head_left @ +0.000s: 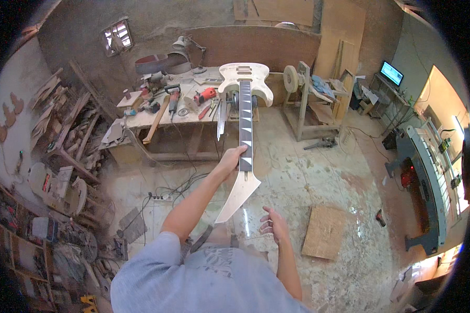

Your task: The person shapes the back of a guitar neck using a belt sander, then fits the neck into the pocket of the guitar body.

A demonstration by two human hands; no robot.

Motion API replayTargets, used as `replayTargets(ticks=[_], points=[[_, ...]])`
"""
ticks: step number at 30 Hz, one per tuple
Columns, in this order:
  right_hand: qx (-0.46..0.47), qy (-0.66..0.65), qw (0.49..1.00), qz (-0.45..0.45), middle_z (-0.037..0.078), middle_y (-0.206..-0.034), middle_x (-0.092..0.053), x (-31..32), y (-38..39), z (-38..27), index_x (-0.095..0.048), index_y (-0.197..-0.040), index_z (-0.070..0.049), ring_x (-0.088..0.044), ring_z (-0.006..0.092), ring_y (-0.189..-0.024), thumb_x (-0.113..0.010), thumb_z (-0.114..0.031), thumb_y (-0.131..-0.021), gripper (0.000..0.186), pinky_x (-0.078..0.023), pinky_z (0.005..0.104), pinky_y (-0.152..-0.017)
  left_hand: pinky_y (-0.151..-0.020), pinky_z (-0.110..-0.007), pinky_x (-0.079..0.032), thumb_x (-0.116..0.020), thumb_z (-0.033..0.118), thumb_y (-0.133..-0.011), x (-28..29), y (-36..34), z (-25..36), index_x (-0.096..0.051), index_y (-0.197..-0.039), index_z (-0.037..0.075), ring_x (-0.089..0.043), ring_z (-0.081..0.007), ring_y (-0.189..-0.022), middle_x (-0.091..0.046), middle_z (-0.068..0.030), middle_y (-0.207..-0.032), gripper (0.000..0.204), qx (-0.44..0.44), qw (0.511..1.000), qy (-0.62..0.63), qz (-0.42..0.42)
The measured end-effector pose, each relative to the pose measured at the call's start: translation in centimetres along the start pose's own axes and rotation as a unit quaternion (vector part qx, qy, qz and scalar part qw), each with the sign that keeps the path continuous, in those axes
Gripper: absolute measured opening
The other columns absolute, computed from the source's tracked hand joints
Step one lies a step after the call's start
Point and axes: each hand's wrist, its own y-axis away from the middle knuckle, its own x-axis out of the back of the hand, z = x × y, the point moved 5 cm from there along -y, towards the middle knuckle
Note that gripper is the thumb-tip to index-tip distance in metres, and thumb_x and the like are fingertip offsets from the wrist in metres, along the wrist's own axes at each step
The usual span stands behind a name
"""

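An unfinished electric guitar [230, 70] stretches away from me, its pale bare-wood body at the far end. Dark, with light triangular inlays, the fretboard [246, 122] runs down toward a pointed pale headstock [239, 194] near my chest. My left hand [234, 159] is closed around the neck close to the headstock. Apart from the guitar, at the right of the headstock, my right hand [274, 225] holds nothing, with its fingers loosely bent and spread. The body hangs in view over the right end of a workbench; whether it touches anything there I cannot tell.
The workbench [164, 121] carries power tools, a red tool [205, 95] and a desk lamp [180, 43]. A wooden stand with a round wheel [291, 79] is at the right. Cables [180, 185] and a brown board [324, 232] lie on the floor. A large grey machine [420, 182] stands far right.
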Motion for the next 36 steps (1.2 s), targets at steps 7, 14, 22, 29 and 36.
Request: replayTargets(ticks=[7, 14, 22, 29, 36], points=[[0.052, 0.003, 0.999, 0.002, 0.006, -0.089, -0.063, 1.4, -1.0, 1.0, -0.057, -0.142, -0.006, -0.063, 0.0139, -0.067, -0.047, -0.045, -0.107, 0.053, -0.053, 0.0254, -0.054, -0.083, -0.036, -0.056, -0.050, 0.029, -0.105, -0.2, 0.3, 0.6, -0.064, -0.117, -0.003, -0.069, -0.0190, -0.089, -0.071, -0.0096, -0.101, 0.036, -0.012, 1.000, -0.005, -0.012], [0.114, -0.021, 0.993, 0.001, 0.006, -0.090, -0.064, 1.7, -1.7, 0.0, -0.059, -0.140, -0.007, -0.063, 0.0125, -0.067, -0.050, -0.045, -0.106, 0.052, -0.053, 0.0253, -0.054, -0.084, -0.037, -0.056, -0.052, 0.031, -0.104, -1.0, 0.6, 1.3, -0.061, -0.122, 0.004, -0.069, -0.0185, -0.089, -0.072, -0.0087, -0.103, 0.034, 0.007, 0.999, 0.034, -0.029], [0.145, -0.025, 0.989, -0.007, 0.006, -0.091, -0.064, 1.4, -1.7, -1.5, -0.060, -0.140, -0.007, -0.063, 0.0133, -0.068, -0.053, -0.044, -0.106, 0.051, -0.054, 0.0269, -0.055, -0.080, -0.037, -0.057, -0.051, 0.033, -0.104, 0.5, -0.3, 1.1, -0.058, -0.127, 0.001, -0.069, -0.0184, -0.087, -0.072, -0.0085, -0.103, 0.039, -0.027, 0.998, 0.004, -0.064], [0.136, -0.034, 0.990, -0.011, 0.006, -0.090, -0.064, 1.2, -3.0, -1.5, -0.060, -0.138, -0.006, -0.063, 0.0138, -0.067, -0.054, -0.045, -0.105, 0.052, -0.053, 0.0270, -0.054, -0.080, -0.040, -0.058, -0.049, 0.031, -0.105, 0.1, -1.0, 1.0, -0.057, -0.128, 0.002, -0.070, -0.0204, -0.088, -0.072, -0.0106, -0.106, 0.038, -0.002, 0.999, 0.018, -0.051], [0.098, -0.041, 0.994, -0.005, 0.005, -0.088, -0.066, 0.8, -1.8, -3.1, -0.059, -0.139, -0.004, -0.065, 0.0131, -0.067, -0.053, -0.050, -0.105, 0.058, -0.054, 0.0258, -0.055, -0.077, -0.039, -0.059, -0.051, 0.032, -0.104, -1.0, 0.7, 2.2, -0.059, -0.126, 0.001, -0.070, -0.0197, -0.085, -0.074, -0.0099, -0.107, 0.039, 0.040, 0.999, -0.020, -0.002]])
